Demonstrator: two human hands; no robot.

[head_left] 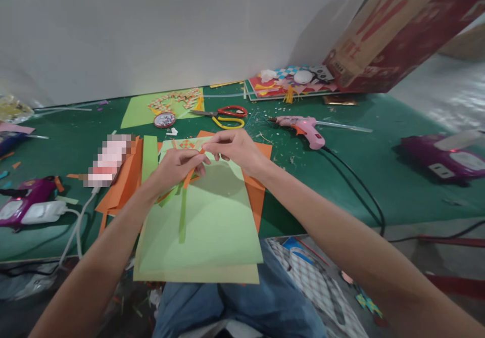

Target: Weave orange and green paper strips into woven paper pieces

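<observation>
Over a stack of light green paper sheets (215, 227), my left hand (176, 169) and my right hand (237, 148) meet, both with fingers pinched. Between their fingertips is an orange paper strip (188, 179), partly hidden by the fingers. A green paper strip (182, 216) hangs down from below my left hand onto the sheets. Just beyond the fingers lies a small orange-and-green woven paper piece (187, 144). Orange paper (257, 186) sticks out from under the stack on the right.
Scissors (223, 114) with red and yellow handles lie beyond my hands. A pink glue gun (303, 126) rests at right, its black cord running off the edge. Left are orange sheets (121, 186), a charging phone (109, 161) and a purple power strip (32, 201). A white wall (170, 30) stands behind.
</observation>
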